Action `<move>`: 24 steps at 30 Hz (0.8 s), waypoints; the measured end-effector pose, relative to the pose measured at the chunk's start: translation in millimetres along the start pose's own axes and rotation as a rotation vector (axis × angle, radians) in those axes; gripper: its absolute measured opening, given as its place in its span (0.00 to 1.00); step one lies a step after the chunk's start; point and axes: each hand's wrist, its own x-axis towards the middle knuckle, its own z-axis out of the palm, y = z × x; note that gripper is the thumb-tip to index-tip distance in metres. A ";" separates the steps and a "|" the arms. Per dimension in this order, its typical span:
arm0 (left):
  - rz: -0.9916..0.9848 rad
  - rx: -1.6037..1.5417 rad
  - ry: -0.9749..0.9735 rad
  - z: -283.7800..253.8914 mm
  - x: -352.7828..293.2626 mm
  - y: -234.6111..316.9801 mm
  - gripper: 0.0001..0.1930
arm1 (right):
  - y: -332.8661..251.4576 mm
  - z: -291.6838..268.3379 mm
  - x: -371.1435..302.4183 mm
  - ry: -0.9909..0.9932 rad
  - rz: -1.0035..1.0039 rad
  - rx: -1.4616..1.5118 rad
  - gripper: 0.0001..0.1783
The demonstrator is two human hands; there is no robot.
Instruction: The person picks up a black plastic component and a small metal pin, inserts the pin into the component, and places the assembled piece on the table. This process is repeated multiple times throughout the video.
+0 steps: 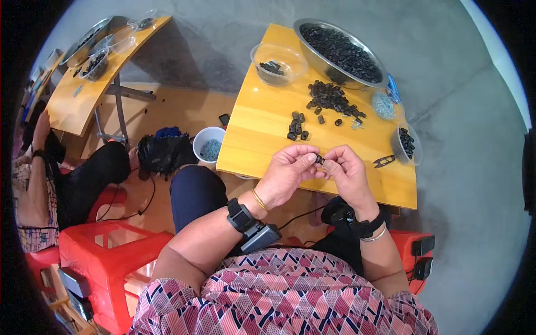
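Observation:
Over the near edge of the yellow table [251,123], my left hand [288,172] and my right hand [347,174] meet fingertip to fingertip. Between them is a small black plastic part [319,159], pinched by both thumbs and forefingers; its details are too small to tell. Just beyond my left hand stand several black cylindrical pieces [296,127]. Farther out lies a loose heap of black parts [332,97], with a few small silvery pieces [357,125] at its right. Black thread snips [384,161] rest to the right of my right hand.
A metal basin [379,75] heaped with black parts stands at the back, beside a clear bowl [254,56]. Small tubs [417,159] line the right edge. A white bucket [201,137] and a red stool [89,240] are at left, where another person [39,190] sits.

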 end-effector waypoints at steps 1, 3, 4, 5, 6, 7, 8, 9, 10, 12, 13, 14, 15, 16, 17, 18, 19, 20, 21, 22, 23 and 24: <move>-0.005 0.002 0.011 0.8 -0.4 0.2 0.09 | -0.4 0.0 -0.1 0.002 -0.011 -0.041 0.04; -0.010 0.004 0.024 2.8 -1.0 1.6 0.08 | -2.6 1.2 0.1 0.002 -0.022 -0.079 0.03; -0.016 0.010 0.028 4.2 -1.0 3.1 0.08 | -5.0 2.1 0.3 0.007 -0.049 -0.109 0.04; -0.023 0.017 0.032 4.4 -0.8 4.2 0.08 | -6.6 2.9 0.7 0.011 -0.076 -0.139 0.04; -0.021 0.016 0.034 4.1 -0.7 4.5 0.08 | -7.6 3.5 0.6 0.009 -0.076 -0.139 0.04; -0.034 0.019 0.035 3.8 -0.6 4.9 0.08 | -8.4 4.5 0.5 0.002 -0.095 -0.143 0.04; -0.047 0.023 0.036 3.7 -0.5 5.1 0.07 | -8.6 5.0 0.4 -0.005 -0.114 -0.147 0.04; -0.046 0.024 0.037 3.0 -0.8 5.0 0.07 | -7.4 5.6 0.2 -0.006 -0.114 -0.145 0.04; -0.045 0.018 0.021 2.2 -1.0 4.5 0.08 | -5.1 6.1 0.0 0.000 -0.119 -0.128 0.04; -0.045 0.015 0.004 2.1 -0.9 4.1 0.08 | -0.7 5.6 -0.3 0.009 -0.126 -0.109 0.04; -0.048 0.014 0.000 2.5 -1.0 3.5 0.08 | 1.5 4.7 -0.7 0.000 -0.133 -0.106 0.04; -0.051 0.013 -0.005 2.7 -0.6 3.3 0.08 | 2.7 4.0 -0.7 -0.008 -0.141 -0.102 0.04; -0.052 0.013 -0.002 2.2 -1.5 3.3 0.08 | 3.2 4.5 -1.6 -0.009 -0.140 -0.100 0.04; -0.055 0.023 -0.009 1.6 -2.2 3.5 0.08 | 3.8 5.2 -2.6 -0.015 -0.137 -0.094 0.05; -0.058 0.032 -0.015 0.9 -2.8 3.6 0.08 | 4.4 5.8 -3.5 -0.020 -0.133 -0.088 0.05; -0.061 0.032 -0.015 1.7 -2.3 4.0 0.08 | 6.3 5.1 -4.1 -0.018 -0.131 -0.088 0.05; -0.065 0.047 -0.032 3.6 -1.9 5.2 0.09 | 9.3 4.3 -4.4 -0.011 -0.123 -0.081 0.06; -0.069 0.062 -0.050 5.3 -2.0 5.9 0.09 | 11.1 3.7 -4.7 -0.003 -0.116 -0.075 0.08; -0.069 0.063 -0.047 6.7 -2.0 7.0 0.09 | 8.3 3.9 -3.8 -0.005 -0.115 -0.073 0.08; -0.059 0.039 -0.058 8.0 -2.1 7.9 0.10 | 2.9 4.2 -2.8 -0.061 -0.129 -0.165 0.10; -0.049 0.015 -0.070 8.5 -1.9 8.4 0.11 | 0.1 4.5 -1.4 -0.116 -0.142 -0.256 0.13; -0.053 0.015 -0.069 7.8 -1.8 7.4 0.11 | 1.0 4.5 -0.8 -0.113 -0.139 -0.255 0.13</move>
